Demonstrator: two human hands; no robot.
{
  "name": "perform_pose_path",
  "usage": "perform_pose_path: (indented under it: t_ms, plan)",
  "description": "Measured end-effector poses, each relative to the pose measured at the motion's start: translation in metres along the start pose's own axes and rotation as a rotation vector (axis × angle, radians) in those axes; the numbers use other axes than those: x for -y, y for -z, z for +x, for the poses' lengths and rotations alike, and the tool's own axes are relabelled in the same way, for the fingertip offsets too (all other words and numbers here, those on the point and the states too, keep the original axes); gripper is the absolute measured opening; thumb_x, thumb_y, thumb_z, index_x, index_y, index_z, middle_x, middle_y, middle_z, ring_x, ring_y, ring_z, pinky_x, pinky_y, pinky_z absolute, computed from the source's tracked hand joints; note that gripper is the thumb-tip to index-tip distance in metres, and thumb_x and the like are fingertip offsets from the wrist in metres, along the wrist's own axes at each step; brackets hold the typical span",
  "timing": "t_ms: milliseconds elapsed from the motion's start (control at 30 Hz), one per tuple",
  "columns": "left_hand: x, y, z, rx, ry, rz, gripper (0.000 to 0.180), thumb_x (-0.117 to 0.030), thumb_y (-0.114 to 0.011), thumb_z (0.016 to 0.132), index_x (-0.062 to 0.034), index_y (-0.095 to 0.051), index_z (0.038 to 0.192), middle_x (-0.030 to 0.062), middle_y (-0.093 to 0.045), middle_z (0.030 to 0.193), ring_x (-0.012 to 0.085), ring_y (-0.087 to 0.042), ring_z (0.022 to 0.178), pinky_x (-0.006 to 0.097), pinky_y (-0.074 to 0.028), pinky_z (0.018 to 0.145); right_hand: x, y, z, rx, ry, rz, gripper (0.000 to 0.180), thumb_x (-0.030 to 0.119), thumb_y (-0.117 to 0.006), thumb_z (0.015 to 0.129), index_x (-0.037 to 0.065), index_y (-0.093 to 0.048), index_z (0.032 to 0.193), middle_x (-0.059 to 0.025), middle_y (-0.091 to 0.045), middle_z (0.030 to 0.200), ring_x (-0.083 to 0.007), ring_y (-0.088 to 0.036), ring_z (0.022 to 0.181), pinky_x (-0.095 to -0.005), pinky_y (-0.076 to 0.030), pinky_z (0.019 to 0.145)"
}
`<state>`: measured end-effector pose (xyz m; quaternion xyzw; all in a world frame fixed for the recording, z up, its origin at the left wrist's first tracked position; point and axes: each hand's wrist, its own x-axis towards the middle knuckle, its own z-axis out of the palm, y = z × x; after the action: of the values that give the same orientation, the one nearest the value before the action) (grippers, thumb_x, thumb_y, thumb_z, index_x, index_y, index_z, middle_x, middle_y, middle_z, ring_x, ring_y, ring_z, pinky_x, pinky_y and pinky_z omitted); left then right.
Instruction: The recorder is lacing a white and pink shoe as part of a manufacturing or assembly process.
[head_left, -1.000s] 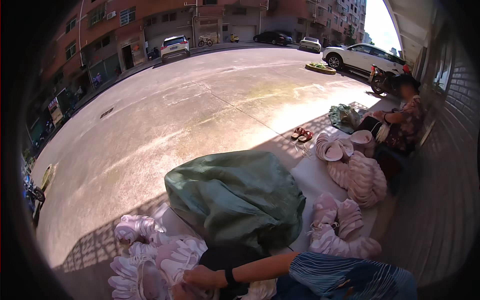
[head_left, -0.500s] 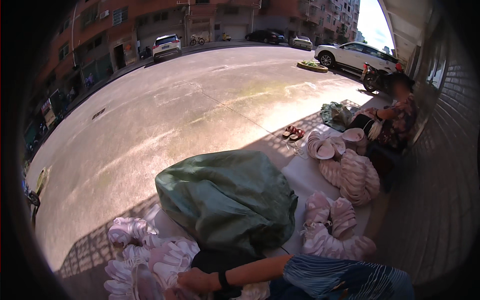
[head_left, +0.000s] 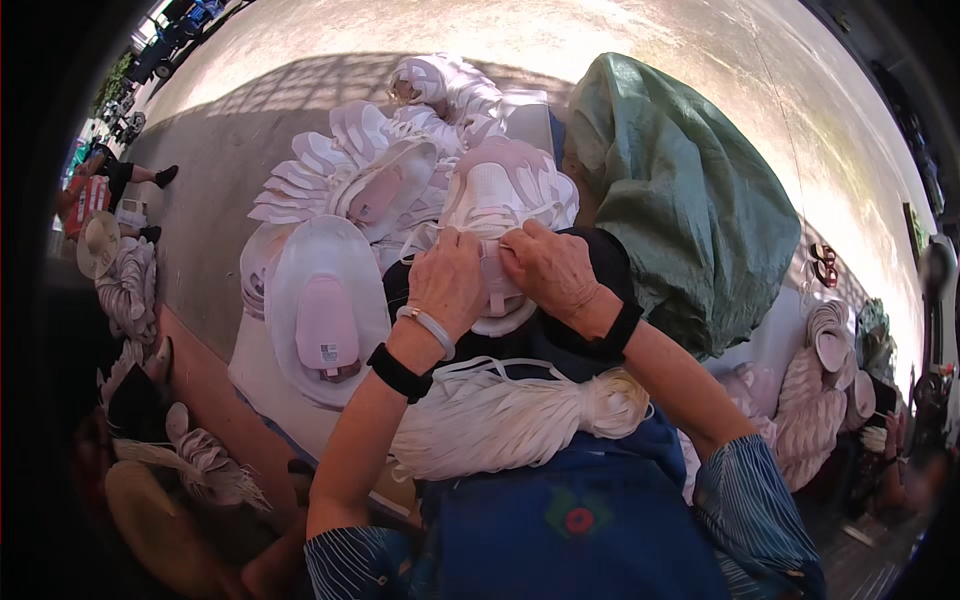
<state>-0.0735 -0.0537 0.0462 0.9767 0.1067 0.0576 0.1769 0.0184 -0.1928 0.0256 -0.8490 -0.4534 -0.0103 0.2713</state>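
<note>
A pale pink and white shoe upper (head_left: 510, 180) lies across my knees with its toe pointing away from me. My left hand (head_left: 447, 280) is closed in a pinch at the left side of its lacing, where a white shoelace (head_left: 420, 234) loops out beside the fingers. On the other side of the tongue, my right hand (head_left: 555, 272) also pinches the lace, fingertips close to the upper. The lace ends inside the fingers are hidden. Across my lap rests a thick bundle of white shoelaces (head_left: 490, 420), below both wrists.
Left of my knees stands a stack of shoe uppers (head_left: 330, 300), with more piled behind it (head_left: 370, 170). A big green sack (head_left: 690, 210) bulges at the right. Further uppers (head_left: 810, 420) lie far right. People sit at both sides; a straw hat (head_left: 98, 245) shows left.
My view has swung left and down from the street to my lap. Earlier one hand reached into the pile of uppers; now both hands are at a shoe upper on my knees.
</note>
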Motion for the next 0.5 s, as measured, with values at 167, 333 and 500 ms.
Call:
perform_pose_path:
  t_ms: [167,333,500]
  plan:
    - [0.014,-0.016,-0.006,-0.042,0.018,-0.172,0.012,-0.006,-0.053,0.085,-0.0035,-0.054,0.097,0.0179,-0.056,0.095,0.0394,-0.059,0.085,0.045,-0.047,0.072,0.002,-0.002,0.0,0.034,0.021,-0.011,0.013,0.02,-0.058,0.085,0.008,-0.063,0.082,-0.011,-0.06,0.08,-0.0305,-0.065,0.069,-0.0415,-0.051,0.061]
    - [0.017,-0.03,-0.007,-0.165,-0.02,-0.335,0.009,-0.006,-0.054,0.086,-0.0031,-0.052,0.095,0.0183,-0.055,0.093,0.0398,-0.058,0.083,0.045,-0.046,0.071,-0.007,-0.004,-0.003,0.001,-0.014,0.255,0.013,0.016,-0.058,0.084,0.006,-0.066,0.088,-0.013,-0.062,0.083,-0.034,-0.063,0.075,-0.0423,-0.051,0.066]
    - [0.011,-0.034,-0.006,-0.259,-0.051,-0.285,0.009,-0.006,-0.054,0.087,-0.0028,-0.052,0.095,0.0184,-0.054,0.092,0.0399,-0.057,0.082,0.044,-0.046,0.071,-0.012,-0.012,0.002,-0.02,-0.05,0.355,0.015,0.015,-0.058,0.083,0.004,-0.066,0.088,-0.0156,-0.064,0.086,-0.0362,-0.063,0.078,-0.0435,-0.05,0.07]
